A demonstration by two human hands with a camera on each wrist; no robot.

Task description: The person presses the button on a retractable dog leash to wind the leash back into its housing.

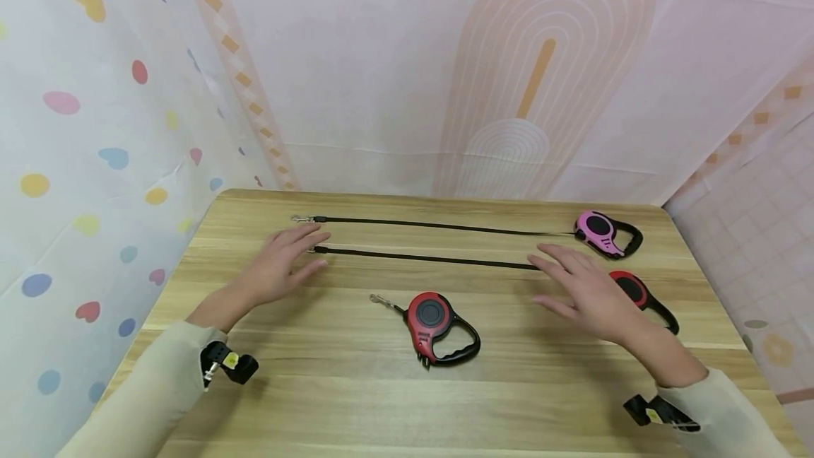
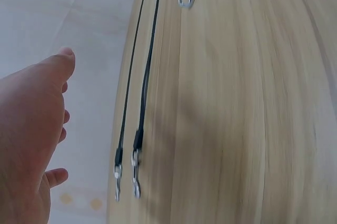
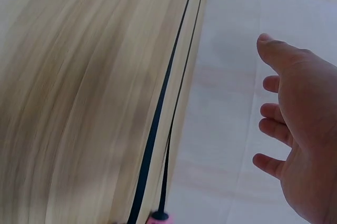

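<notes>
Three retractable dog leashes lie on a wooden table (image 1: 356,401). A pink one (image 1: 600,232) at the far right has its black cord (image 1: 439,225) pulled out to the left. A red one (image 1: 632,289) sits partly under my right hand (image 1: 588,290), its cord (image 1: 420,257) also stretched left. A second red leash (image 1: 435,324) lies in the middle, wound in. My left hand (image 1: 280,266) hovers open over the cord's clip end. In the left wrist view both clips (image 2: 134,174) lie beside my left hand (image 2: 31,134). My right hand (image 3: 300,134) is spread open beside the cords (image 3: 158,124).
Patterned cloth walls (image 1: 407,69) close in the table at the back and both sides. The near half of the table is bare wood around the middle leash. Wrist cameras (image 1: 225,362) sit on both cream sleeves.
</notes>
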